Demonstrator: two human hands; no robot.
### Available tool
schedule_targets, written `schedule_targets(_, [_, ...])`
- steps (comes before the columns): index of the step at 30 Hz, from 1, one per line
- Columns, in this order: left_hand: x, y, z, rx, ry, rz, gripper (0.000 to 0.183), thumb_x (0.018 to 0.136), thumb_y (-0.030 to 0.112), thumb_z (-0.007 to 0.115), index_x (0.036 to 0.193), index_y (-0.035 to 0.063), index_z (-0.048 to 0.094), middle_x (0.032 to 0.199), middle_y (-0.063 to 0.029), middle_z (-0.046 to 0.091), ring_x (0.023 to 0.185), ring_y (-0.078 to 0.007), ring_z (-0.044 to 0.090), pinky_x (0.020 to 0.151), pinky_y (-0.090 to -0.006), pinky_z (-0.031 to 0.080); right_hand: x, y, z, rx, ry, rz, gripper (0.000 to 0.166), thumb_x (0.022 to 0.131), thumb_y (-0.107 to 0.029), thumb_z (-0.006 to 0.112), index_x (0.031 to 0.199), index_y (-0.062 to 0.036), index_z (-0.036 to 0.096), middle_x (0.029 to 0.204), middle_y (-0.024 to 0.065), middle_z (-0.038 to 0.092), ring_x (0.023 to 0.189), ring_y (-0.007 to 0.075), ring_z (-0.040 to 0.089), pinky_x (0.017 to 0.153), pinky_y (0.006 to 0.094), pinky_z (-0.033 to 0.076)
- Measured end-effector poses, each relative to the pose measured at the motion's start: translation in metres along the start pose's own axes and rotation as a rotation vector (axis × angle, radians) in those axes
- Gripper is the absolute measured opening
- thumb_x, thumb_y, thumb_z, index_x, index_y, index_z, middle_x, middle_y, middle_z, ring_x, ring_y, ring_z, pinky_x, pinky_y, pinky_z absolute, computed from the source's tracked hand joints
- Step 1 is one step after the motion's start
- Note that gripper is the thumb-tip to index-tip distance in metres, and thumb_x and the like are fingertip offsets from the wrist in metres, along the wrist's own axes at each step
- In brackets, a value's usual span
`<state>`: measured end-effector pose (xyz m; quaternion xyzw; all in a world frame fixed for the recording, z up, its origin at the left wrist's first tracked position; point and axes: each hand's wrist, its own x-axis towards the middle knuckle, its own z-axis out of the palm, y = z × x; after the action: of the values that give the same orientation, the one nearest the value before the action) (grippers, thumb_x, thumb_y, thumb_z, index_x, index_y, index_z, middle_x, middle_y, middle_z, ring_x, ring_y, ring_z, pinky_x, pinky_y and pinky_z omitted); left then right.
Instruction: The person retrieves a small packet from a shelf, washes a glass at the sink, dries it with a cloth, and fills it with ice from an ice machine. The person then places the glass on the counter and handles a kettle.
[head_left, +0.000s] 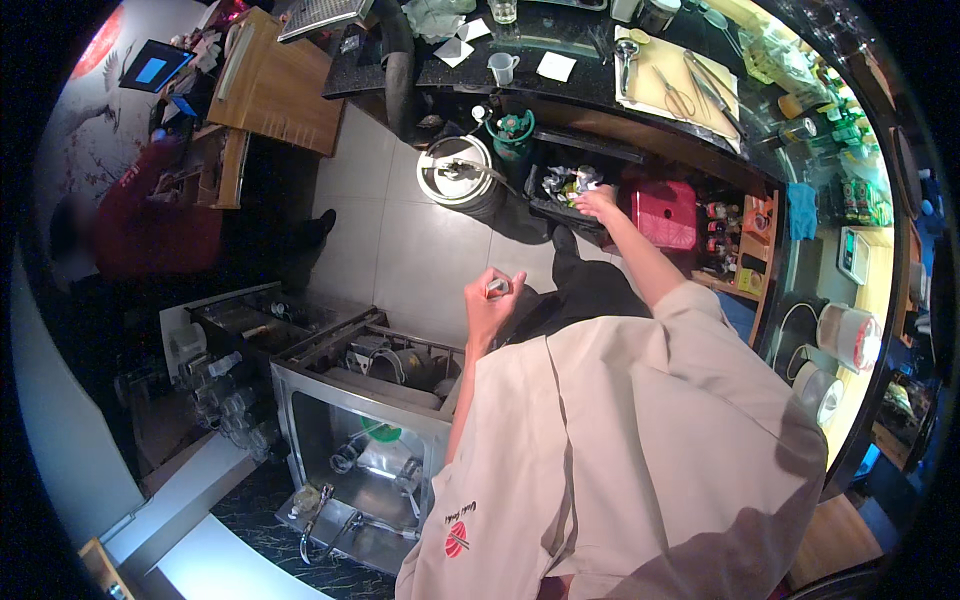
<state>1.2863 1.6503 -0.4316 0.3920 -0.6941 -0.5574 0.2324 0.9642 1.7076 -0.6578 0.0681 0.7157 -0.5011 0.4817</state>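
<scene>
My left hand (487, 304) is closed around a small greyish object (496, 286), of which only the end shows, so I cannot tell what it is. My right hand (598, 202) reaches down over a black-lined bin (551, 204), its fingers extended and apart. Crumpled rubbish (574, 180), white, dark and green, fills the bin just beyond those fingertips. A red plastic stool (665, 214) stands to the right of this hand.
A white-rimmed bucket (455, 171) and a green bin (512, 131) stand ahead. The dark counter (525, 79) carries a measuring cup (503, 67) and a cutting board (637, 82) with scissors (675, 97). A steel sink (360, 487) is left; a person in red (161, 217) stands farther left.
</scene>
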Motion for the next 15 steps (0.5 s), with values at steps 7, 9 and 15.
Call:
schedule_targets(7, [0.059, 0.015, 0.034, 0.090, -0.106, 0.065, 0.024, 0.081, 0.010, 0.078, 0.072, 0.0000, 0.058, 0.056, -0.0011, 0.053, 0.055, -0.0025, 0.049, 0.047, -0.0236, 0.039, -0.226, -0.138, 0.041, -0.402, -0.556, -1.109, 0.010, 0.088, -0.009, 0.070, 0.094, -0.0021, 0.072, 0.087, 0.0061, 0.068, 0.079, 0.0155, 0.064, 0.072, 0.0283, 0.051])
schedule_targets(9, [0.075, 0.005, 0.049, 0.014, -0.117, 0.074, 0.021, 0.079, 0.008, 0.077, 0.073, 0.0001, 0.058, 0.055, -0.0037, 0.053, 0.056, -0.0027, 0.050, 0.047, -0.0255, 0.040, -0.243, -0.150, 0.038, -0.542, -0.633, -1.073, 0.012, 0.085, -0.008, 0.071, 0.095, -0.0016, 0.072, 0.089, 0.0084, 0.065, 0.084, 0.0196, 0.065, 0.074, 0.0308, 0.051])
schedule_targets(15, [0.115, 0.006, 0.081, 0.353, -0.331, 0.092, 0.023, 0.073, 0.017, 0.075, 0.074, 0.0016, 0.057, 0.065, -0.0182, 0.061, 0.060, -0.0334, 0.063, 0.055, -0.0414, 0.046, -0.204, -0.134, 0.010, -0.597, -0.522, -1.216, 0.011, 0.084, -0.012, 0.069, 0.090, -0.0028, 0.071, 0.084, 0.0105, 0.061, 0.071, 0.0236, 0.062, 0.065, 0.0337, 0.051])
